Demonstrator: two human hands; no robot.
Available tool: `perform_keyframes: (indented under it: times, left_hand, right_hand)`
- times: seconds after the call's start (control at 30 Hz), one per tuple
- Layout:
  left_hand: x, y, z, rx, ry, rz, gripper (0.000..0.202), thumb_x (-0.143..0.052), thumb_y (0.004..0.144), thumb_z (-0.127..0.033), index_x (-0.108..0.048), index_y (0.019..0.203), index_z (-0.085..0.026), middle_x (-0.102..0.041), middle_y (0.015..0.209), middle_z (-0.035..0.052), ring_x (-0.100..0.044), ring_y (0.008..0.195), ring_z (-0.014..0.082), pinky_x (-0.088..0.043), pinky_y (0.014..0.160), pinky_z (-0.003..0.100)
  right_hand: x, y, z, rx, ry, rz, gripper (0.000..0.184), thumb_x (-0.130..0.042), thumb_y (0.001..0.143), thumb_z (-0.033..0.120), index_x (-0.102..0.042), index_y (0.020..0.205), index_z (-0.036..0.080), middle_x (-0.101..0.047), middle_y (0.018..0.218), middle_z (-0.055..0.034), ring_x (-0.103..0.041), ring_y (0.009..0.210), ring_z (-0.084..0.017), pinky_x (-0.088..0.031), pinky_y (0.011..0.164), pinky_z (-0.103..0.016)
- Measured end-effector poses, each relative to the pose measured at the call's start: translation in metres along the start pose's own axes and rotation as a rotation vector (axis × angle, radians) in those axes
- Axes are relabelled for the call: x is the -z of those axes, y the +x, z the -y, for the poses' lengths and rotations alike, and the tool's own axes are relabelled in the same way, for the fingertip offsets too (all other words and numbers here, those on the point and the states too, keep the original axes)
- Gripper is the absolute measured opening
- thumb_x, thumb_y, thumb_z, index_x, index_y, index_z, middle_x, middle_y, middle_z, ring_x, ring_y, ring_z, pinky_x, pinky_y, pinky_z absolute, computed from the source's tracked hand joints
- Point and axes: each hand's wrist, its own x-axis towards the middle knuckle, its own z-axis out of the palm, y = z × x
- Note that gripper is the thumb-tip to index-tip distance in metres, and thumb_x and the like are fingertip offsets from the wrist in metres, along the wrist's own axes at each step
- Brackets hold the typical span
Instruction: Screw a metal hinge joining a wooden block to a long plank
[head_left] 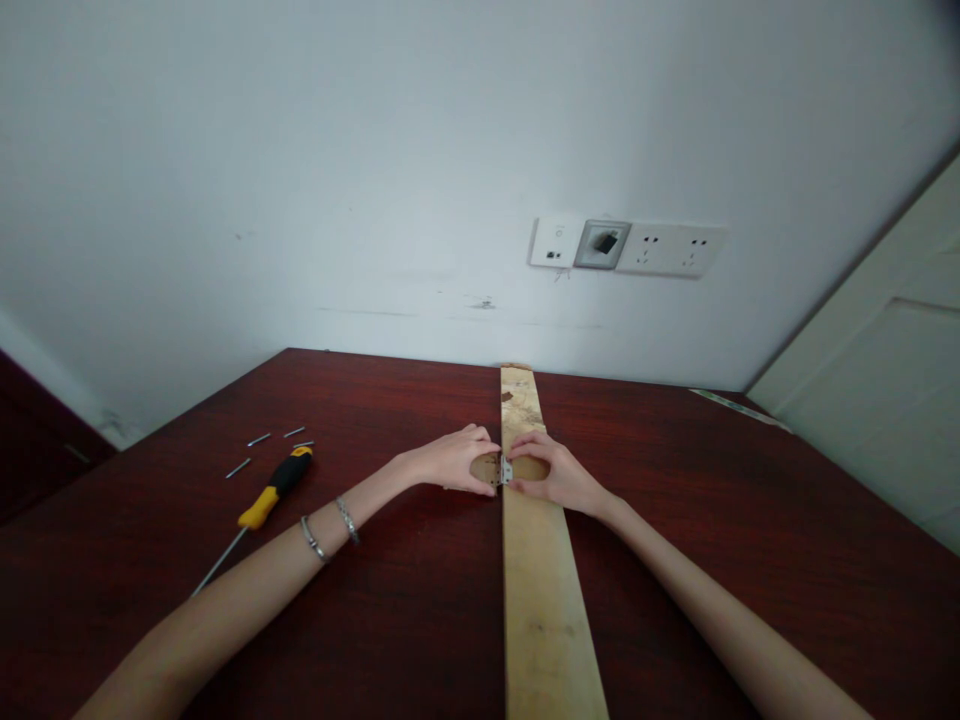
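Observation:
A long pale wooden plank (544,590) lies lengthwise on the dark red table (375,620), reaching from the near edge to the wall. A small metal hinge (505,469) sits at the plank's left edge, joined to small brown wooden pieces on both sides. My left hand (450,458) is closed around the brown piece left of the hinge. My right hand (551,470) is closed around the brown piece on the plank to the hinge's right. Two bracelets circle my left wrist.
A screwdriver (271,490) with a yellow and black handle lies left of my left arm, tip toward me. Several loose screws (259,440) lie beyond it. A wall with sockets (626,246) stands behind the table; a pale door (885,400) is at right.

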Motion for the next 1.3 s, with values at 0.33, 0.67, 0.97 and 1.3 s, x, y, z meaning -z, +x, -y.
perform_keyframes:
  times: [0.33, 0.67, 0.97, 1.3]
  left_hand:
    - [0.001, -0.001, 0.0, 0.006, -0.01, 0.006, 0.058, -0.071, 0.072, -0.049, -0.059, 0.118, -0.016, -0.053, 0.107, 0.0083, -0.048, 0.101, 0.0234, -0.042, 0.086, 0.031]
    - [0.001, -0.001, 0.0, 0.008, -0.023, 0.006, 0.06, -0.069, 0.074, -0.05, -0.057, 0.121, -0.016, -0.053, 0.107, 0.0091, -0.046, 0.102, 0.0241, -0.041, 0.087, 0.032]
    - [0.009, -0.003, 0.01, -0.003, -0.031, -0.036, 0.059, -0.063, 0.081, -0.05, -0.054, 0.126, -0.012, -0.054, 0.11, 0.0111, -0.046, 0.107, 0.0242, -0.04, 0.093, 0.033]
    - [0.063, -0.02, 0.001, 0.003, -0.039, -0.222, 0.035, -0.055, 0.088, -0.036, -0.061, 0.117, -0.016, -0.057, 0.113, 0.0091, -0.048, 0.11, 0.0208, -0.035, 0.1, 0.036]
  right_hand:
    - [0.001, 0.0, 0.0, 0.002, 0.001, 0.003, 0.03, -0.074, 0.071, 0.03, -0.067, 0.099, 0.023, -0.059, 0.106, -0.005, -0.059, 0.099, -0.02, -0.046, 0.094, -0.038]
    - [0.004, 0.001, 0.005, -0.097, 0.126, -0.075, 0.022, -0.065, 0.081, 0.035, -0.067, 0.098, 0.022, -0.065, 0.101, -0.0054, -0.061, 0.096, -0.021, -0.046, 0.092, -0.039]
    - [0.002, 0.001, -0.004, -0.182, 0.257, -0.14, 0.026, -0.062, 0.081, 0.041, -0.068, 0.096, 0.02, -0.066, 0.101, -0.0076, -0.062, 0.096, -0.022, -0.049, 0.091, -0.038]
    - [-0.007, -0.003, -0.01, -0.183, 0.291, -0.248, 0.026, -0.061, 0.081, 0.04, -0.066, 0.095, 0.019, -0.068, 0.1, -0.0078, -0.064, 0.093, -0.021, -0.051, 0.088, -0.038]
